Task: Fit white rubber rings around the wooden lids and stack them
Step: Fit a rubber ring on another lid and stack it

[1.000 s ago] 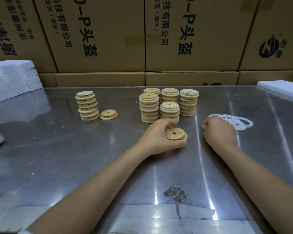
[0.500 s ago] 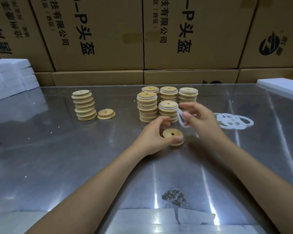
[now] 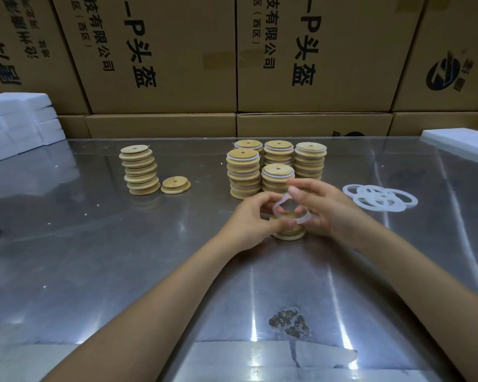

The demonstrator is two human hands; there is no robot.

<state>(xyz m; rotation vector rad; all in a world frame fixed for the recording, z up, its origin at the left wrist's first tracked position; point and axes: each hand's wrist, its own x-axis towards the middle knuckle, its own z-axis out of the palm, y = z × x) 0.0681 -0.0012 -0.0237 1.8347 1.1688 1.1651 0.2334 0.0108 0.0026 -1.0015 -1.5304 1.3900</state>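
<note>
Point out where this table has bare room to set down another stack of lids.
Bare steel lies between the unringed stack with its single lid and the ringed stacks, and across the near table left of the left hand. It is crowded around both hands, the ring and the loose rings.

A shiny metal table fills the lower view, its surface throwing back bright streaks of overhead light and carrying a dark worn patch near the front edge. Behind it rises a wall of stacked brown cardboard boxes printed with black Chinese characters and a round logo. White foam blocks sit piled at the far left, and a flat white foam slab lies at the far right.
</note>
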